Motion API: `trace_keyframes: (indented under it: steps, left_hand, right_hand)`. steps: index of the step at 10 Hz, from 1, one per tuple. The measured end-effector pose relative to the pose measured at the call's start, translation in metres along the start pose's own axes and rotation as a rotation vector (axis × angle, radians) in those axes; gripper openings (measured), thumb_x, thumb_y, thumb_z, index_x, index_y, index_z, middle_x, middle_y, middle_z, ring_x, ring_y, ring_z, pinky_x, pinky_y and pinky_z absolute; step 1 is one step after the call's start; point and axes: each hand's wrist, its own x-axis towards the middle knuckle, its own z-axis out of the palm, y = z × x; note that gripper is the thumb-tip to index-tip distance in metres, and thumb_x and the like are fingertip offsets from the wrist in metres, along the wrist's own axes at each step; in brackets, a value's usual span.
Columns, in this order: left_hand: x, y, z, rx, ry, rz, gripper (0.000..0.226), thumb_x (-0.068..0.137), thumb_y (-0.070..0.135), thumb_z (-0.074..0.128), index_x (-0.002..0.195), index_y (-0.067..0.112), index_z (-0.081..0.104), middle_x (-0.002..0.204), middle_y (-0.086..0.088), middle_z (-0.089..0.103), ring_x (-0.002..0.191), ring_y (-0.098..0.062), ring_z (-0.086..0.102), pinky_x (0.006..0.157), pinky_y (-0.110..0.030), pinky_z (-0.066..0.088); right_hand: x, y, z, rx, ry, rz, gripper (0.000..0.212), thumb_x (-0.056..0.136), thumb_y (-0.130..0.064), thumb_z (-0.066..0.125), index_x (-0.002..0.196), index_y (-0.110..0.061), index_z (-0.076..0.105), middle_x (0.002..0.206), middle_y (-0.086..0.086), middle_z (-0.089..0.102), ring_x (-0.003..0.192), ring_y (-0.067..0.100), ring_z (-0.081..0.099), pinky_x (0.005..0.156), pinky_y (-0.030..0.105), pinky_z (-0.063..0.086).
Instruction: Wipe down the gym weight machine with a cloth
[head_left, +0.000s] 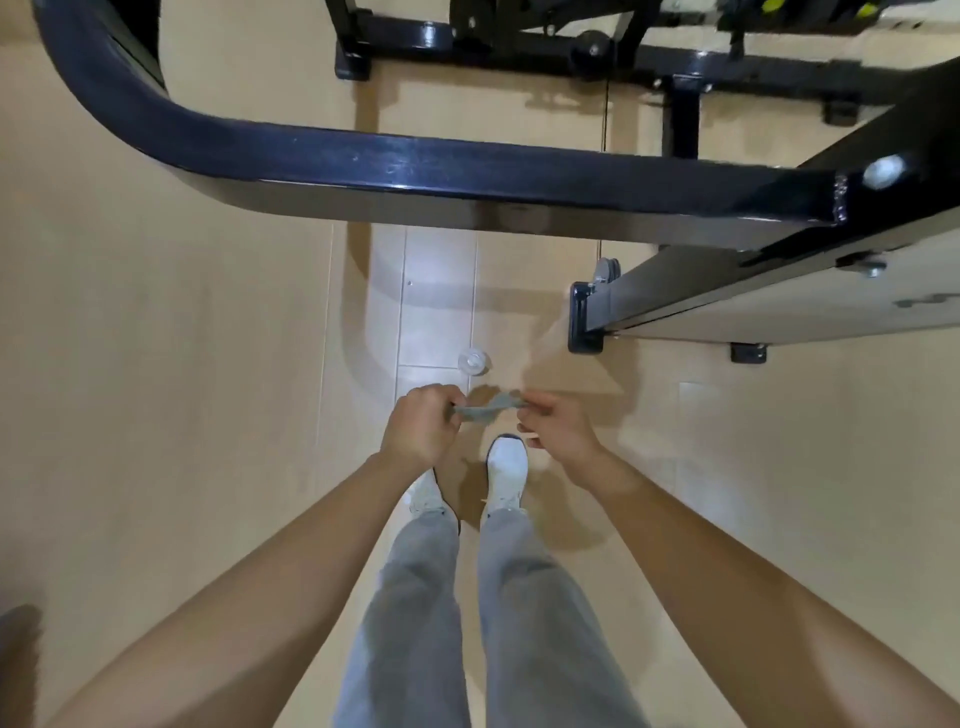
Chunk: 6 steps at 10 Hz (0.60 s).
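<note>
A small grey cloth (487, 410) is stretched between my two hands, well below the machine's frame. My left hand (422, 431) grips its left end in a curled fist. My right hand (558, 426) pinches its right end between thumb and fingers. The black curved top bar of the weight machine (415, 166) crosses the upper view above and ahead of both hands, which are apart from it. More of the black frame, a pulley (589, 52) and a thin cable (605, 104) show beyond the bar.
A clear bottle (474, 361) stands on the beige tiled floor just ahead of my hands. A black base rail with a foot bracket (584, 322) runs off to the right. My white shoes (506, 470) and grey trousers are below.
</note>
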Motion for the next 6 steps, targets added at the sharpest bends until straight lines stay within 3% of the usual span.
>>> trace_keyframes:
  steps: [1,3,4,5,6]
  left_hand:
    - [0.05,-0.029,0.019,0.018,0.115,0.032,0.023,0.087,0.004,0.061,0.099,0.016,0.076,0.094,-0.005,0.073,0.088,-0.028,0.065,0.07,-0.028,0.038]
    - [0.128,-0.074,0.048,0.067,0.287,0.168,0.02,0.087,0.001,0.065,0.098,0.012,0.076,0.093,-0.008,0.072,0.087,-0.031,0.062,0.076,-0.033,0.043]
    - [0.144,-0.101,0.077,0.1,0.216,0.142,0.022,0.082,-0.004,0.065,0.093,0.012,0.076,0.095,-0.007,0.073,0.087,-0.035,0.062,0.075,-0.034,0.046]
    - [0.151,-0.124,0.111,0.18,0.068,0.126,0.024,0.085,-0.001,0.064,0.104,0.01,0.075,0.107,-0.009,0.073,0.096,-0.036,0.062,0.08,-0.035,0.047]
    - [0.149,-0.136,0.138,0.228,-0.255,0.05,0.042,0.093,0.016,0.064,0.135,0.013,0.062,0.132,-0.01,0.066,0.118,-0.032,0.059,0.095,-0.032,0.044]
  right_hand:
    - [0.06,0.007,0.013,0.086,0.041,0.004,0.034,0.098,-0.007,0.059,0.131,-0.011,0.062,0.112,0.006,0.063,0.092,0.019,0.062,0.068,0.022,0.051]
    - [0.154,0.018,0.024,0.203,0.116,-0.091,0.042,0.097,0.0,0.056,0.137,-0.01,0.058,0.114,0.006,0.068,0.077,0.013,0.063,0.07,0.026,0.052]
    - [0.182,0.041,0.038,0.168,0.127,-0.083,0.044,0.096,0.002,0.057,0.138,-0.008,0.057,0.111,0.0,0.067,0.078,0.014,0.063,0.064,0.018,0.053]
    - [0.201,0.081,0.054,0.135,0.095,-0.006,0.04,0.097,-0.001,0.057,0.136,-0.007,0.058,0.095,0.004,0.065,0.074,0.018,0.058,0.057,0.015,0.049]
    - [0.208,0.112,0.06,0.077,-0.069,0.217,0.039,0.099,-0.005,0.057,0.138,-0.007,0.055,0.108,0.011,0.064,0.078,0.025,0.061,0.053,0.021,0.053]
